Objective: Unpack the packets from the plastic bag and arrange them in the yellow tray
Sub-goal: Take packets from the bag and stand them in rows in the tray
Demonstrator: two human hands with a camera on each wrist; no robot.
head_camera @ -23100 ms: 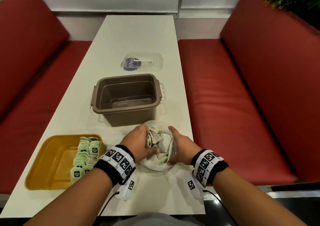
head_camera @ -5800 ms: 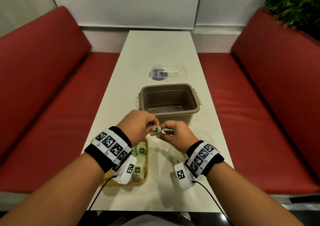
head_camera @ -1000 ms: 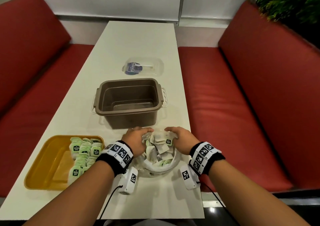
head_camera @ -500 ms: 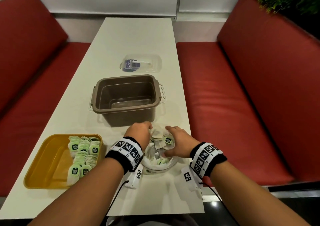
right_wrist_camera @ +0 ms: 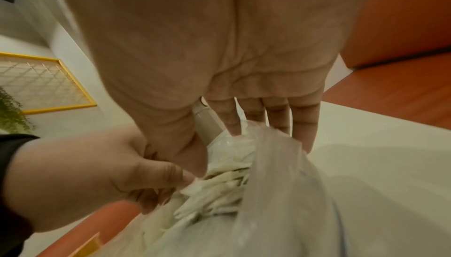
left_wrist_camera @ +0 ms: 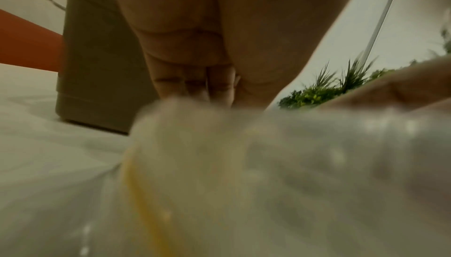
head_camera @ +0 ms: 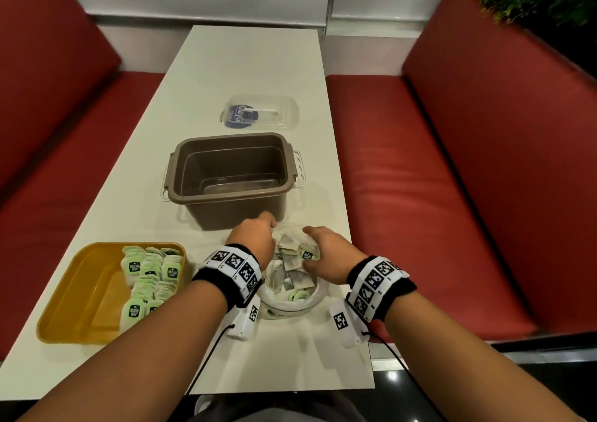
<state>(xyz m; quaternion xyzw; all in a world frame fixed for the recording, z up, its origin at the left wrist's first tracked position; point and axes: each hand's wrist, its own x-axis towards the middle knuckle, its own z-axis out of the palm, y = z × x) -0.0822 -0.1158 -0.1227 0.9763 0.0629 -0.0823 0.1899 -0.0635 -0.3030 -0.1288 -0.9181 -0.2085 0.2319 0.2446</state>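
Both hands at the mouth of the clear plastic bag [head_camera: 292,303], which sits on the white table [head_camera: 245,72] near the near edge, right of centre, just in front of the brown tub [head_camera: 231,176].

Left hand [head_camera: 255,239] is on the bag's left rim, fingers curled down over the edge and into the opening; right wrist view shows its fingertips bent in among the packets in the bag [head_camera: 295,271]. Can't tell whether it grips plastic, a packet or both.

Right hand [head_camera: 326,253] is on the right rim, fingers fairly straight and running down the far side of the bag, thumb bent in toward the opening. Whether the thumb pinches anything: can't tell.

Bag holds a loose heap of pale and green packets. Left wrist view is mostly blur: bag close up, tub behind.

Yellow tray [head_camera: 74,295] is at the near left of the table, well left of the bag. Packets in the tray [head_camera: 150,279] lie in overlapping rows on its right side.

Far of the tub: clear lidded container [head_camera: 260,116] with a dark blue label. Red benches [head_camera: 420,179] on both sides.
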